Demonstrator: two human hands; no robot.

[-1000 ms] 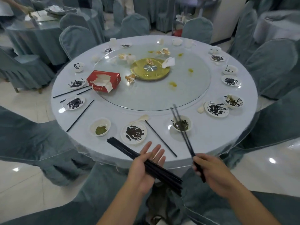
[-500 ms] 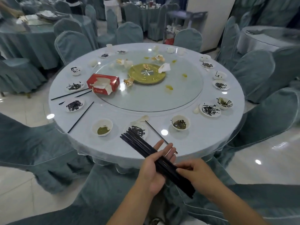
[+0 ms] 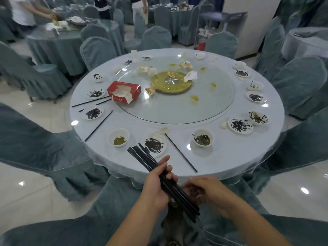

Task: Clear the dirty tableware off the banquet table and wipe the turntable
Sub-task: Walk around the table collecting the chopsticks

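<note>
My left hand (image 3: pixel 157 181) grips a bundle of black chopsticks (image 3: pixel 142 155) at the near edge of the round banquet table (image 3: pixel 230 157). My right hand (image 3: pixel 205 190) is blurred beside the bundle's lower end, its fingers curled close to the sticks; whether it holds them is unclear. A single chopstick (image 3: pixel 181 152) lies just ahead. Dirty plates and bowls ring the table, such as a plate (image 3: pixel 155 145) and a bowl (image 3: pixel 203 139). The glass turntable (image 3: pixel 177 110) carries food scraps, yellow stains and a red tissue box (image 3: pixel 124 92).
More chopsticks (image 3: pixel 98 126) lie at the table's left. Chairs in grey-green covers (image 3: pixel 301 82) surround the table, one right below me. Other people work at a table (image 3: pixel 58 45) at the back left. A service cart (image 3: pixel 218 27) stands behind.
My right hand brought its two chopsticks from the bowl down to the bundle in my left hand. The view has pulled back and the bundle sits lower.
</note>
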